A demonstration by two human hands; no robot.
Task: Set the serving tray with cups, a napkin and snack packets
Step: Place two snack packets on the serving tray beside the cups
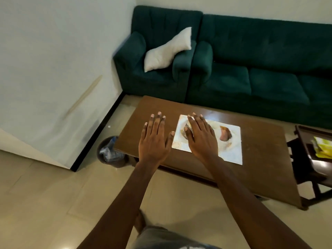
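Note:
A shiny rectangular serving tray (pixel 231 151) lies flat on the brown coffee table (pixel 260 159), its surface mirroring the room. My left hand (pixel 154 135) is stretched out flat with straight fingers over the table, just left of the tray. My right hand (pixel 201 135) is also flat with fingers straight, held over the tray's left half and hiding part of it. Neither hand holds anything. Yellow-green snack packets (pixel 322 148) lie on a dark side table (pixel 309 159) at the right edge. No cups or napkin are in view.
A green armchair (pixel 156 76) with a white pillow (pixel 168 49) and a green sofa (pixel 260 69) stand behind the table. A dark waste bin (pixel 109 151) with plastic inside sits on the tiled floor at the table's left end, near the white wall.

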